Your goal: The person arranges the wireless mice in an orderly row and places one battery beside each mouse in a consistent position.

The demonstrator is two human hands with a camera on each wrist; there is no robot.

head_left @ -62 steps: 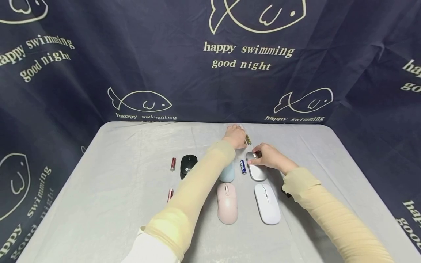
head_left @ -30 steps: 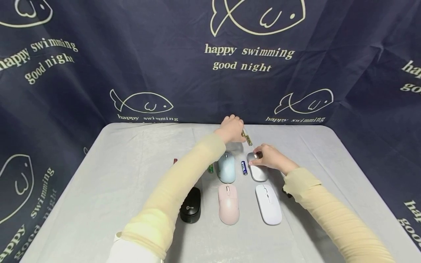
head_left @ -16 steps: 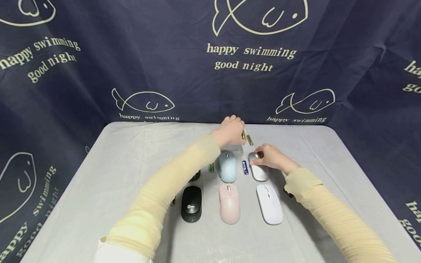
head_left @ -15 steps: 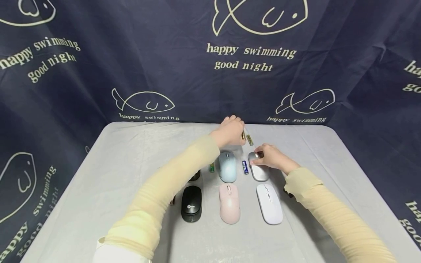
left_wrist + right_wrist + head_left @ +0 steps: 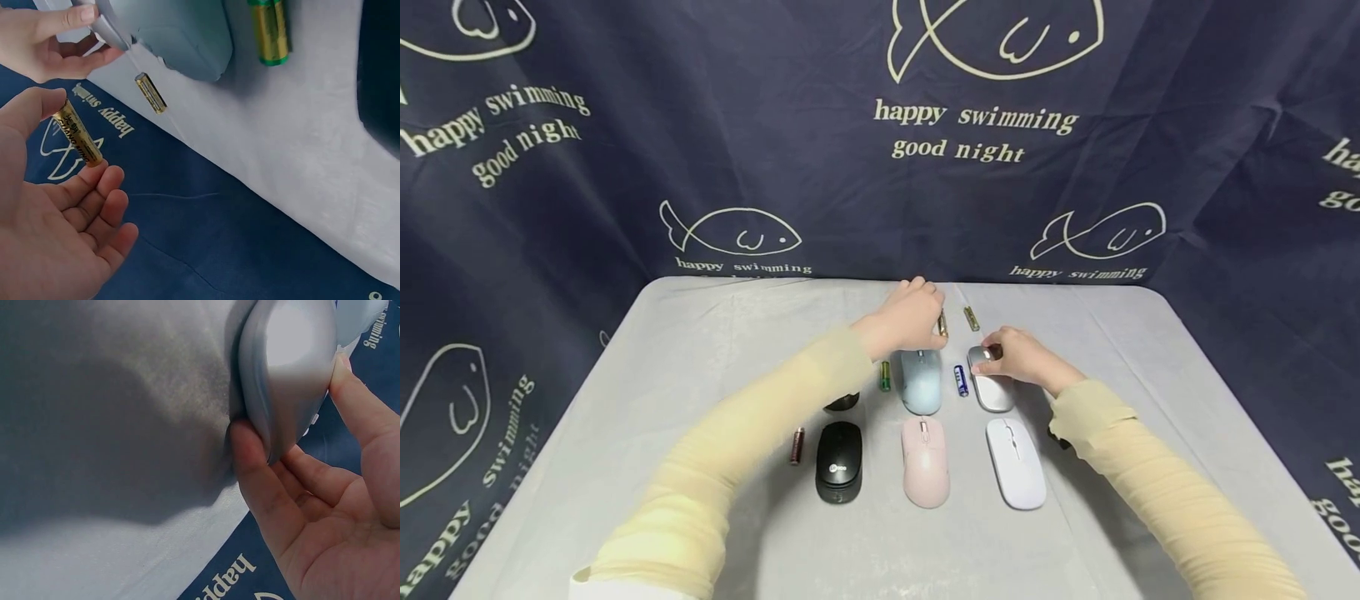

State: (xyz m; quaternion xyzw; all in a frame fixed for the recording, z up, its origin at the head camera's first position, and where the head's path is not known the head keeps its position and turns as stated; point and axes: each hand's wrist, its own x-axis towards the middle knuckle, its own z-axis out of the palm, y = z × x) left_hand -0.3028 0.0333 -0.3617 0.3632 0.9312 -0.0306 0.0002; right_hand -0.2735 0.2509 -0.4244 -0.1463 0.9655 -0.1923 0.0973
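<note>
Near the table's far edge, my left hand pinches a gold battery between thumb and index finger; the other fingers are loosely bent. A second gold battery lies on the table just right of it. My right hand grips the far end of a silver computer mouse, thumb on one side and fingers on the other in the right wrist view. Left of that mouse lies a blue battery. A light blue mouse sits just below my left hand, its far end partly covered.
In the near row are a black mouse, a pink mouse and a white mouse. Another black mouse is mostly hidden by my left sleeve. A green battery and a dark red battery lie farther left.
My left hand has moved left with the gold battery, away from the second one, uncovering the green battery and near black mouse. My right hand stays on the silver mouse.
</note>
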